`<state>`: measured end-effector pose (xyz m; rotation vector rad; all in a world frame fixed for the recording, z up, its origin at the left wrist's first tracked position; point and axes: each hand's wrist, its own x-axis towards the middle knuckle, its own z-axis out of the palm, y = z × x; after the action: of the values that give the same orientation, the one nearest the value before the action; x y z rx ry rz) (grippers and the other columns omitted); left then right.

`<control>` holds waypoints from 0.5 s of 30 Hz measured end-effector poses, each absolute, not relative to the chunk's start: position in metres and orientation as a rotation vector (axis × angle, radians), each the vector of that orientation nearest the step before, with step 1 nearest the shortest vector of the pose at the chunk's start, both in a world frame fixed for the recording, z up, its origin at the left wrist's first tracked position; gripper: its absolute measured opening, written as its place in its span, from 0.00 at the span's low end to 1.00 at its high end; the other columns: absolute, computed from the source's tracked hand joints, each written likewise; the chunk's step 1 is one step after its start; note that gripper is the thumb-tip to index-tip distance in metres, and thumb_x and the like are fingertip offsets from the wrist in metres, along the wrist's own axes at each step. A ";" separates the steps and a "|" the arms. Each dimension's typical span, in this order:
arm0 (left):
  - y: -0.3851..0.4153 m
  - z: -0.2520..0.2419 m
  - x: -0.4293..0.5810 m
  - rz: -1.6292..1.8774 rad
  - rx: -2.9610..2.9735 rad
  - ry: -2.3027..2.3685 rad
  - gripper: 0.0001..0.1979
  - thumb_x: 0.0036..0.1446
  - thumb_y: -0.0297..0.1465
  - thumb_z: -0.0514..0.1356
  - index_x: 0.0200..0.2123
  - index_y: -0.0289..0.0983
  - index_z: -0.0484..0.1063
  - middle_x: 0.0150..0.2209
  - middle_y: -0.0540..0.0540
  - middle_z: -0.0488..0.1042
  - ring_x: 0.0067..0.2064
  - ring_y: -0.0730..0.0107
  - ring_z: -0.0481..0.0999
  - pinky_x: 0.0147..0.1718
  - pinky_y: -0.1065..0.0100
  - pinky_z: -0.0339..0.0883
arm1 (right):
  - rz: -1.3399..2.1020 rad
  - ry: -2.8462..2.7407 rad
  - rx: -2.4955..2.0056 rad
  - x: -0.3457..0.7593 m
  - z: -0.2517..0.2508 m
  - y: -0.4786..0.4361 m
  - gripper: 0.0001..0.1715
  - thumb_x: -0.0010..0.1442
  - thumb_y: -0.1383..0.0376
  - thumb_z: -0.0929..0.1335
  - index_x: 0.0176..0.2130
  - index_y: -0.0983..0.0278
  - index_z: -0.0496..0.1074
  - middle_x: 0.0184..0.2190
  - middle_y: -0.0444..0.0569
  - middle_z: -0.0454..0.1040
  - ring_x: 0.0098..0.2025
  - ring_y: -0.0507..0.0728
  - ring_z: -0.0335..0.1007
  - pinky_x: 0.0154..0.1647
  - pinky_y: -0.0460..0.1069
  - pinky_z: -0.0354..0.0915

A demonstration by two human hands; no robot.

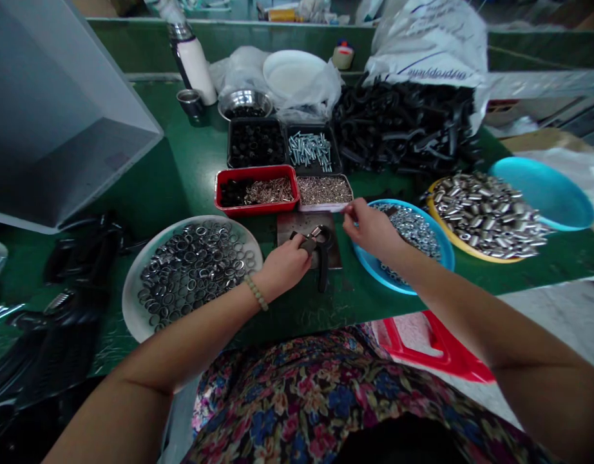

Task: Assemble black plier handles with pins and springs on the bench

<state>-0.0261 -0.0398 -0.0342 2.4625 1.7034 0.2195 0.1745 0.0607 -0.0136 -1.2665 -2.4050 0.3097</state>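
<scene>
A black part (323,265) with a ring-shaped end is held over the metal plate (297,225) on the green worktop (181,187), near its front edge; whether the plate is touched cannot be told. The part is gripped by the left hand (286,261), its fingers closed near the small silver piece (318,231) beside the ring. If that grip is loosened, the part could be tipped or the silver piece knocked out of line.

The right hand (372,225) is placed over the rim of the blue basin (393,287), its fingers drawn narrow beside the corner of the white tray (326,208). Whether anything is pinched there cannot be told. Anything so small could easily be dropped, most likely through a pinch too light, and then be lost among the pieces in the basin.

The forearm is also held close above that basin, so its rim could be caught by a low sweep and the contents spilled. With the white tray set against the red tray (258,210), their small parts could be mixed if either is nudged. On the other side, rings (191,264) could be scattered by the left wrist being dragged back.
</scene>
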 end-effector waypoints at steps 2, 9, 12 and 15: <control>-0.039 -0.035 -0.027 0.219 2.461 1.700 0.16 0.65 0.34 0.48 0.44 0.34 0.72 0.48 0.40 0.68 0.41 0.64 0.74 0.41 0.65 0.71 | 0.720 -2.086 -1.182 0.176 -0.013 0.047 0.10 0.65 0.60 0.58 0.46 0.61 0.59 0.38 0.51 0.75 0.34 0.55 0.74 0.36 0.53 0.68; -0.038 -0.035 -0.026 0.205 2.475 1.705 0.14 0.65 0.33 0.49 0.47 0.36 0.70 0.47 0.40 0.68 0.41 0.63 0.74 0.40 0.66 0.71 | 1.066 -1.865 -1.045 0.160 -0.030 0.016 0.11 0.67 0.54 0.59 0.40 0.59 0.57 0.36 0.49 0.76 0.33 0.53 0.76 0.37 0.52 0.72; -0.038 -0.035 -0.026 0.186 2.479 1.697 0.14 0.65 0.33 0.49 0.46 0.35 0.70 0.47 0.40 0.67 0.41 0.63 0.74 0.40 0.65 0.71 | 0.995 -1.901 -1.066 0.158 -0.032 0.016 0.11 0.67 0.55 0.58 0.40 0.59 0.57 0.36 0.49 0.77 0.33 0.54 0.77 0.36 0.51 0.72; -0.038 -0.035 -0.026 0.192 2.474 1.701 0.14 0.64 0.33 0.49 0.48 0.36 0.69 0.47 0.40 0.67 0.41 0.63 0.74 0.40 0.65 0.71 | 0.963 -1.944 -1.064 0.160 -0.031 0.015 0.09 0.67 0.56 0.59 0.40 0.60 0.57 0.35 0.49 0.77 0.34 0.54 0.77 0.36 0.50 0.71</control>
<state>-0.0262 -0.0379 -0.0352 2.4743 1.7010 0.1917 0.1597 0.0154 -0.0314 -1.0640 -1.9438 0.9627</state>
